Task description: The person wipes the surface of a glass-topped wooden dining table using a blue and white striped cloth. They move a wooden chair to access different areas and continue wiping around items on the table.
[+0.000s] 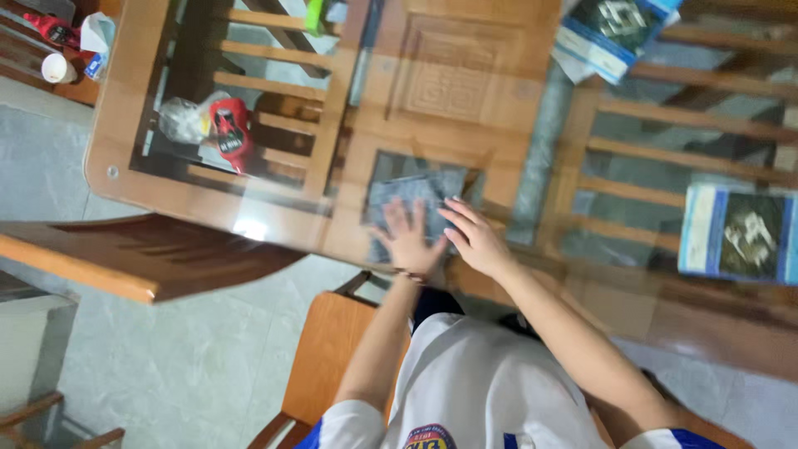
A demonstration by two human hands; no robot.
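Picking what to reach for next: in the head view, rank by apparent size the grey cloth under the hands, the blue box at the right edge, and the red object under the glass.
1. Blue box, largest, though cut off by the edge.
2. Grey cloth, close behind and partly hidden by both hands; this order is unsure.
3. Red object, clearly smallest.

grey mottled sheet (416,204), blue-and-white booklet (738,234), red tool (230,129), orange-brown wooden table (465,75)

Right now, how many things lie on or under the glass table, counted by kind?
Blue and white printed packs: 2, one at the far edge, one at the right
Grey flat sheet under both hands: 1
Red item under the glass: 1
Clear plastic bag beside it: 1
Total: 5
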